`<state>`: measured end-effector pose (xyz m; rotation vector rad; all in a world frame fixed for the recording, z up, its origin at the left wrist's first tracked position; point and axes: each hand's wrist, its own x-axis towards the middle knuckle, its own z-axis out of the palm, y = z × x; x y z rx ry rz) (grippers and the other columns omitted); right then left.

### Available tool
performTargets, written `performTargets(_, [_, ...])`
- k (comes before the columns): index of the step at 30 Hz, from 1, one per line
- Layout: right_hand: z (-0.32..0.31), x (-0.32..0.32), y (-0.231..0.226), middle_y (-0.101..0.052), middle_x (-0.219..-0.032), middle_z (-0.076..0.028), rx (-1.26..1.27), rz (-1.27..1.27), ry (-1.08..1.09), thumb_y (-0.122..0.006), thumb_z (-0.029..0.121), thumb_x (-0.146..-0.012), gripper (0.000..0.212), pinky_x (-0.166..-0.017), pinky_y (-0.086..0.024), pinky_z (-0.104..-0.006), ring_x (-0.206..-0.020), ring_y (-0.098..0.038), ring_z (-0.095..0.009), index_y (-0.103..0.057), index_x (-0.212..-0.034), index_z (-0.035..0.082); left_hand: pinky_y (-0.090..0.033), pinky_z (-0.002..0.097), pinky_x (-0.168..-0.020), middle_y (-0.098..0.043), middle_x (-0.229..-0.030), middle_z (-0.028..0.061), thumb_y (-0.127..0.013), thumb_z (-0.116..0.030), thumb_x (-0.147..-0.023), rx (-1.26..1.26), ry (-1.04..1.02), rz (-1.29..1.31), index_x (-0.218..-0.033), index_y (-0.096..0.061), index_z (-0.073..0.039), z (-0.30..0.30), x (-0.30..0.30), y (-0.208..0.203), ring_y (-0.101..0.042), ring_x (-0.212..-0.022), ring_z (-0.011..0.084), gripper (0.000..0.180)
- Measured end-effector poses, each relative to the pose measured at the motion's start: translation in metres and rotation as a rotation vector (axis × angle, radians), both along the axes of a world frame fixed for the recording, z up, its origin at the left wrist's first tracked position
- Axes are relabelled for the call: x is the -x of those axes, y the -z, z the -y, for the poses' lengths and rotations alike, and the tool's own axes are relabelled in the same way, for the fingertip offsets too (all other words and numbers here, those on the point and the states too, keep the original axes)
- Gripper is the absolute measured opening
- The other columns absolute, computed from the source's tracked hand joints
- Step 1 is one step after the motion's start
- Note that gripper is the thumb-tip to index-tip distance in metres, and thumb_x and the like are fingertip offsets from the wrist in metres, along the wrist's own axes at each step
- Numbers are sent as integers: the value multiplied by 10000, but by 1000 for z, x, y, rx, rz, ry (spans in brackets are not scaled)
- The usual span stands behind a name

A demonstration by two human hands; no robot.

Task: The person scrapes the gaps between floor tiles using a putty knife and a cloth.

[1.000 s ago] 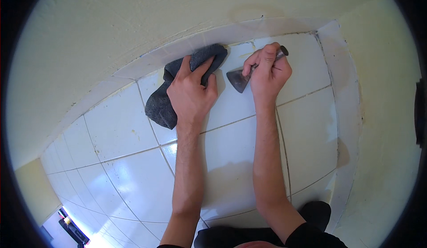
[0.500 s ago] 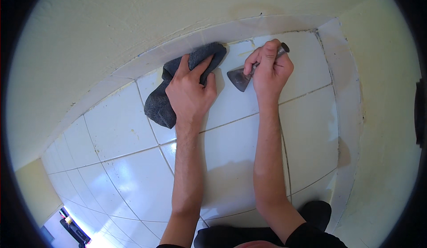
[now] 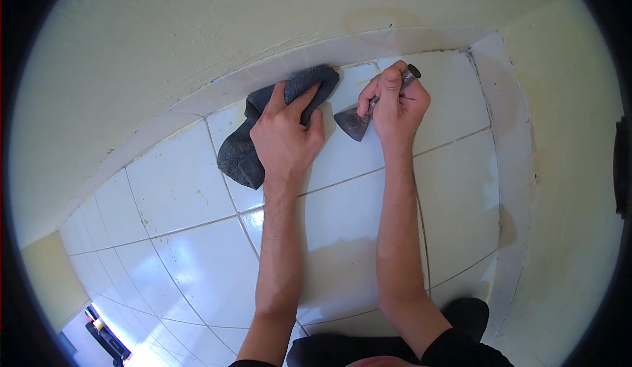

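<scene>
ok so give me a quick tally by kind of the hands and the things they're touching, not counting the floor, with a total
Hands: 2, the left hand and the right hand
Cloth: 1, dark grey, under the left hand's fingers
Scraper: 1, in the right hand
Total: 4

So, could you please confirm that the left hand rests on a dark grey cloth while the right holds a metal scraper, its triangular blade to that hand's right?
Not quite: the head view shows the metal scraper's triangular blade left of the right hand; the rest stands.
</scene>
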<state>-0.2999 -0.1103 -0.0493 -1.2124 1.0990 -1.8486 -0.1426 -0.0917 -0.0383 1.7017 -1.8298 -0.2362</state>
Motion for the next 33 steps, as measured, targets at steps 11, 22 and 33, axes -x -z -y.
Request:
performTargets(11, [0,0,1,-552,-512,-38,20,5,33,-569,174,-1050,307,-480,-396,-247,-457,-516,-90,-562,-792,8,-591,396,-756,-648,-1251,208,-697,-175,-721,-20,-6,-12,-1106,-787,-198,0,1,-2,-718,-854,334,396])
performTargets(22, [-12,40,-27,-448,-498,-53,-150,604,536,-378,526,-1077,516,-452,-356,-302,-445,-405,-151,-337,-748,130,-574,425,-830,-592,-1300,341,-678,-123,-755,-199,18,-192,-1144,-772,-162,0,-7,-22,-720,-880,389,402])
performTargets(33, [-19,56,-41,-482,-534,-48,-310,525,996,-406,515,-1065,528,-357,-250,-283,-441,-378,-125,-325,-709,134,-560,473,-822,-575,-1224,252,-618,-14,-808,-530,617,13,-1141,-736,-118,-45,72,-47,-678,-929,395,369])
